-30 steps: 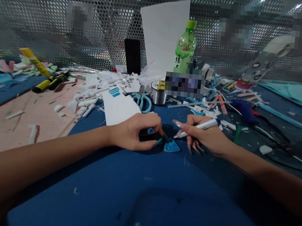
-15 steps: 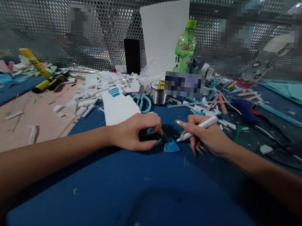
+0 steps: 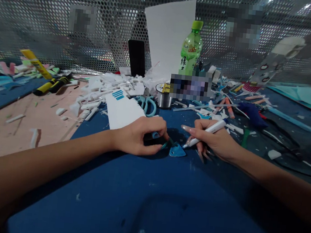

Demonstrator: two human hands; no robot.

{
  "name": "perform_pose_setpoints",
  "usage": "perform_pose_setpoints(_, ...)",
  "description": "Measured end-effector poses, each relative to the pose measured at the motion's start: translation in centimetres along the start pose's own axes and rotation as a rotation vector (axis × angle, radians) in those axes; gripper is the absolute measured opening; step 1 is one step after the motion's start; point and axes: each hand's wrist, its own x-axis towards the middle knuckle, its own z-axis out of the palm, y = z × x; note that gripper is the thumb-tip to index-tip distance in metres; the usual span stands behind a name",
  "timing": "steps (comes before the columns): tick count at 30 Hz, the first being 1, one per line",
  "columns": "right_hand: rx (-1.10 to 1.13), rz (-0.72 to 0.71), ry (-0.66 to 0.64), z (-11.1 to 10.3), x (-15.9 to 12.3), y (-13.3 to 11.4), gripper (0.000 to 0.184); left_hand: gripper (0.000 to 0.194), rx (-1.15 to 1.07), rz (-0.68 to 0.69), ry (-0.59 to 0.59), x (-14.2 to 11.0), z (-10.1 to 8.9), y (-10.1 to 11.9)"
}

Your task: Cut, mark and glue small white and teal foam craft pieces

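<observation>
In the head view, taking the small blue piece [image 3: 179,151] as the clock's centre and twelve as straight away from the wearer, the piece lies on the blue desk [image 3: 164,191], the hole in it near its eight o'clock corner. The left hand [image 3: 139,133] comes in from nine o'clock, its grip narrow, thumb and forefinger tips at the piece's ten o'clock edge; whether they pinch it or only press it down, I cannot tell. The right hand [image 3: 216,141], toward two o'clock, has its grip closed around a white marker [image 3: 216,126]. The marker slants down to the piece's two o'clock edge; actual contact is too small to make out. A white card [image 3: 121,114] lies at ten o'clock, behind the left hand, with light-blue scissors [image 3: 155,108] just beside it. A wire spool [image 3: 164,102] stands at eleven, near the scissors. Farther off, at twelve, stands a green bottle [image 3: 190,51].
</observation>
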Motion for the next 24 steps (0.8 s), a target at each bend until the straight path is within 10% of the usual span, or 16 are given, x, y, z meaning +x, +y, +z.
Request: perform_pose_setpoints(24,-0.129,0.025,0.076,1.3,-1.5,-0.9,0.038,0.015,0.007,0.044,0.015,-0.1,0.1,-0.3)
